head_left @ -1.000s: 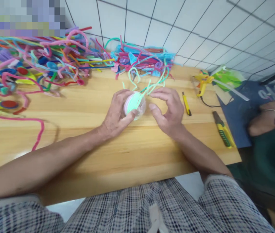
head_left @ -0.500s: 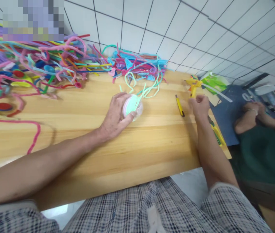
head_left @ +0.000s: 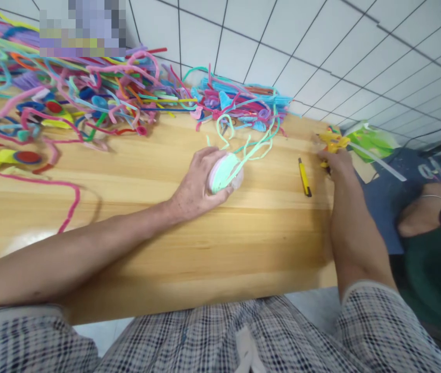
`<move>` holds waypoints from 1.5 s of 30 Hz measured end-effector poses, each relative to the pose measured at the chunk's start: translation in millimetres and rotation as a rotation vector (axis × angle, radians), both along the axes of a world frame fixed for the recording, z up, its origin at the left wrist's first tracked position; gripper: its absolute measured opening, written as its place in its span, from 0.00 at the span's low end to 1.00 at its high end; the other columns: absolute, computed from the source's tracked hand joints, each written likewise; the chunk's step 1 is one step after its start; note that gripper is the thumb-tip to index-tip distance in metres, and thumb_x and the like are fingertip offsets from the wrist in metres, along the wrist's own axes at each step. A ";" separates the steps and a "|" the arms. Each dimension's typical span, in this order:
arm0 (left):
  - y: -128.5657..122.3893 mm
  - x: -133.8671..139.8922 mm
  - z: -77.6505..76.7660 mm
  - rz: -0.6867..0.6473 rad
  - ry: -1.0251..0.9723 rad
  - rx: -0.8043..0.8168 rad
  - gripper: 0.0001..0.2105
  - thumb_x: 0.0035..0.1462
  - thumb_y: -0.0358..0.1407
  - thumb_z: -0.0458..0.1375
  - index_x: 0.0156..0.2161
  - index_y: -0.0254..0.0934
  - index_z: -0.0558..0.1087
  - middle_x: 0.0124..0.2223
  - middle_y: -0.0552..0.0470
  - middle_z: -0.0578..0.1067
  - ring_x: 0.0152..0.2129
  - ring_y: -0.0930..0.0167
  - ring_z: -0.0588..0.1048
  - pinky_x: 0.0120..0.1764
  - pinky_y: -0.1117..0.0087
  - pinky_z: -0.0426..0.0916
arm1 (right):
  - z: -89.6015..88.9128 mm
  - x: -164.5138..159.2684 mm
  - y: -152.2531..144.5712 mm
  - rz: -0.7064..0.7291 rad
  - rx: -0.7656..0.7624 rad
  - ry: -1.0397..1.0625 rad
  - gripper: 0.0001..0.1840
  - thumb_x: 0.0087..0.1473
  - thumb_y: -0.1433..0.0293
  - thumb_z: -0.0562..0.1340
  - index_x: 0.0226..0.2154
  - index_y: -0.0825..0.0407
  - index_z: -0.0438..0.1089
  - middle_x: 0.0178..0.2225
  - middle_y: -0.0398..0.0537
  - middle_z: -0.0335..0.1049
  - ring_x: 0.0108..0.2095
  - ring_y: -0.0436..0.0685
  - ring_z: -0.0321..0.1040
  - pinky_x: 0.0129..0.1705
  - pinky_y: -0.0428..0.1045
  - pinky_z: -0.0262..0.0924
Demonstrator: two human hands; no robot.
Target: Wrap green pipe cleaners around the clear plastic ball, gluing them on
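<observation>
My left hand is closed around a small rounded piece, mint green on top with a pale pink side and a clear part at its right. Loose mint-green pipe cleaners trail from it toward the back of the table. Off to the right, my right hand is wrapped around the handle of a yellow glue gun. A whitish glue stick sticks out behind the gun. Left of that hand lies a yellow utility knife.
Tangled, colourful pipe cleaners cover the wooden table's back left, and a further bundle lies by the tiled wall. A green bag rests at the far right corner. Another person's arm is beyond the right edge.
My right hand has closed further round the glue gun's handle. The view has shifted, so the table's things appear farther right. My left hand keeps its hold on the rounded piece.
</observation>
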State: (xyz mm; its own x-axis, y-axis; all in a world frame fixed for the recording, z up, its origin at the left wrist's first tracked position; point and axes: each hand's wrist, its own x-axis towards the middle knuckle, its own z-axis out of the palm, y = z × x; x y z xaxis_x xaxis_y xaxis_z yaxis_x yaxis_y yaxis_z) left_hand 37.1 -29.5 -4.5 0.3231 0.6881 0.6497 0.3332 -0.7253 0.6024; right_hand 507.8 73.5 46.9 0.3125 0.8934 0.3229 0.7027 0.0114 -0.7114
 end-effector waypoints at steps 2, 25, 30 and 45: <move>4.1 -3.7 0.7 -0.020 0.001 -0.023 0.37 0.69 0.51 0.65 0.75 0.44 0.58 0.72 0.35 0.69 0.72 0.50 0.67 0.73 0.39 0.68 | 0.7 2.2 7.8 -0.057 -0.012 0.086 0.26 0.60 0.68 0.74 0.18 0.41 0.63 0.13 0.31 0.55 0.17 0.46 0.51 0.26 0.55 0.49; 3.3 -6.3 -6.3 -0.077 -0.056 -0.139 0.38 0.72 0.60 0.63 0.75 0.42 0.59 0.70 0.35 0.71 0.68 0.52 0.74 0.71 0.46 0.72 | 16.4 -164.0 -155.8 0.662 -0.046 -0.692 0.13 0.67 0.66 0.61 0.45 0.50 0.83 0.35 0.53 0.84 0.39 0.62 0.81 0.44 0.54 0.72; 3.3 -3.8 -2.9 -0.080 -0.023 -0.016 0.37 0.73 0.59 0.62 0.76 0.44 0.58 0.69 0.37 0.72 0.69 0.52 0.73 0.71 0.44 0.71 | 12.4 -164.3 -157.8 0.619 0.022 -0.736 0.17 0.72 0.64 0.60 0.52 0.51 0.83 0.36 0.54 0.84 0.38 0.62 0.80 0.43 0.54 0.71; -0.1 -3.8 0.0 -0.117 0.025 0.023 0.39 0.73 0.60 0.62 0.79 0.47 0.55 0.72 0.37 0.71 0.72 0.50 0.70 0.72 0.40 0.69 | -1.2 -154.7 -155.7 0.693 -0.221 -0.777 0.17 0.69 0.60 0.62 0.48 0.50 0.85 0.26 0.53 0.77 0.32 0.63 0.74 0.37 0.55 0.63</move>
State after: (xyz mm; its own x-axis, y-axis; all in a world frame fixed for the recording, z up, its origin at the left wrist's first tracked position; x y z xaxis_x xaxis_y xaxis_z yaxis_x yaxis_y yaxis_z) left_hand 33.2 -29.6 -4.5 0.4165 0.6300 0.6555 0.2599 -0.7734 0.5782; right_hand 353.0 -82.2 45.6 -0.5091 0.8604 0.0240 0.8545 0.5086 -0.1058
